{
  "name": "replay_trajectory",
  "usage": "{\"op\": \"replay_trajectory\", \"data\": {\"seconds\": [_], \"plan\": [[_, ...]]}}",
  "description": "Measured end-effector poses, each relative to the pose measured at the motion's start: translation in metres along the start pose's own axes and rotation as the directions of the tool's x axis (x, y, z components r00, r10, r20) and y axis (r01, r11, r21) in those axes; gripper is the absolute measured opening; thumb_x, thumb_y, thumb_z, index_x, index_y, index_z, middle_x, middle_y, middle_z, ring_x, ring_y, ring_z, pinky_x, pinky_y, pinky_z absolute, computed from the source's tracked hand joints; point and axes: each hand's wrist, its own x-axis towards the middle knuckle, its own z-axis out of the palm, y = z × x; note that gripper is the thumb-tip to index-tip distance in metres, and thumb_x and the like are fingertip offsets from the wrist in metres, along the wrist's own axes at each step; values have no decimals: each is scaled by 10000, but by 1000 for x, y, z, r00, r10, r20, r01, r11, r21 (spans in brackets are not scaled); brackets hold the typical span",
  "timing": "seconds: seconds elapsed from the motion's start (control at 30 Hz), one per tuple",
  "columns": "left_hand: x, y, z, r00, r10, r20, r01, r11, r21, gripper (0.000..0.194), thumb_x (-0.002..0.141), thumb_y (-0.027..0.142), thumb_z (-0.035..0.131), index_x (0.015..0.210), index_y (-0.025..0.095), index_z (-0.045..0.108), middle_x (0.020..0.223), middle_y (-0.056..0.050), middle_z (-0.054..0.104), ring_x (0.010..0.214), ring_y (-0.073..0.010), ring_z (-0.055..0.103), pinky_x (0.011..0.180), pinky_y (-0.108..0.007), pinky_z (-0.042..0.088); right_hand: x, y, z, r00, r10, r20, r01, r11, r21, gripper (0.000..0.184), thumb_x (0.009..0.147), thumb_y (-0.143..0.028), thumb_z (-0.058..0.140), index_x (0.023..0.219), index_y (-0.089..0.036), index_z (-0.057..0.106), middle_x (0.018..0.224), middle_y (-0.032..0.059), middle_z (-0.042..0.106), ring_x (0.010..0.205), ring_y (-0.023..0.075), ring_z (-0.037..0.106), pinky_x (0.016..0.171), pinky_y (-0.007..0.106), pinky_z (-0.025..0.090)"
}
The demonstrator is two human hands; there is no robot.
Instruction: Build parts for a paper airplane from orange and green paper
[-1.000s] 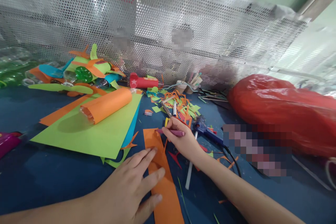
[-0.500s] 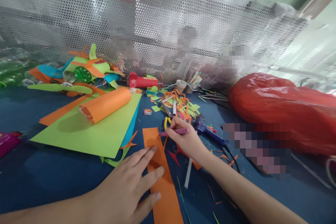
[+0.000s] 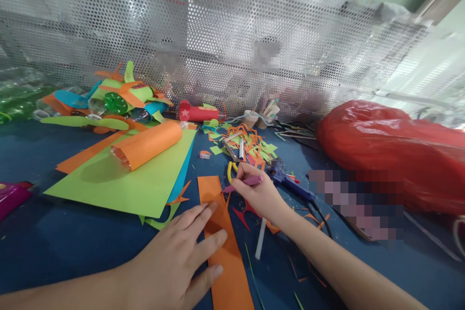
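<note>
An orange paper strip (image 3: pixel 230 276) lies lengthwise on the blue table in front of me. My left hand (image 3: pixel 181 252) rests on it with the fingers spread, pressing along its left side. Between the fingers of my right hand (image 3: pixel 259 196) is a pink marker (image 3: pixel 248 181), its tip at the strip's right edge near the far end. Just beyond that hand, yellow scissor handles (image 3: pixel 230 171) show in part. Left of the strip, an orange paper-wrapped bottle (image 3: pixel 148 144) lies on a sheet of green paper (image 3: pixel 109 196).
A blue glue gun (image 3: pixel 292 186) with a black cord lies right of my right hand, near a white glue stick (image 3: pixel 260 240). Paper scraps (image 3: pixel 250 140) are heaped farther back. Decorated bottles (image 3: pixel 119 99) stand at the back left, a red plastic bag (image 3: pixel 392 150) at the right.
The marker tip has slid slightly toward me along the strip's right edge. My left hand stays in place on the paper.
</note>
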Motion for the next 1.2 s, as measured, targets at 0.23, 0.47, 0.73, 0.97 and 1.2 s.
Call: {"op": "replay_trajectory", "data": {"seconds": [0.23, 0.47, 0.73, 0.97, 1.2], "plan": [[-2, -1, 3, 1000, -4, -31, 4, 1000, 8, 388, 900, 368, 485, 1228, 188, 591, 1329, -203, 536, 1187, -342, 537, 871, -455, 529, -1, -2, 9, 999, 17, 29, -24, 964, 265, 205, 808, -321, 585, 722, -213, 433, 525, -72, 483, 504, 93, 451, 553, 239, 374], [2, 0, -4, 1000, 12, 15, -12, 999, 31, 399, 897, 372, 477, 1230, 184, 590, 1298, -219, 558, 1164, -348, 555, 830, -465, 549, -4, 1, 24, 977, 2, 213, -55, 969, 243, 250, 808, -328, 590, 689, -219, 399, 493, -94, 453, 457, 82, 417, 524, 228, 368], [0, -1, 0, 1000, -8, -2, 8, 998, -58, 401, 899, 373, 484, 1234, 179, 587, 1323, -194, 546, 1205, -344, 519, 907, -472, 506, -4, 3, 26, 972, 14, 236, -65, 975, 211, 219, 819, -309, 579, 701, -213, 420, 518, -85, 493, 469, 83, 441, 514, 221, 359], [1, -1, -3, 1000, -8, 26, 9, 1000, -27, 405, 893, 377, 486, 1229, 179, 594, 1302, -212, 558, 1172, -352, 546, 859, -474, 530, -4, 3, 26, 973, 9, 231, -53, 982, 183, 214, 817, -299, 580, 700, -208, 426, 537, -78, 491, 485, 84, 446, 511, 219, 349], [2, 0, -4, 1000, -16, 9, 17, 998, -62, 387, 892, 364, 489, 1216, 183, 600, 1325, -201, 541, 1197, -349, 524, 885, -472, 516, -3, 5, 25, 967, 3, 254, -57, 977, 206, 201, 816, -250, 564, 690, -208, 412, 495, -93, 461, 450, 73, 399, 490, 213, 321]]}}
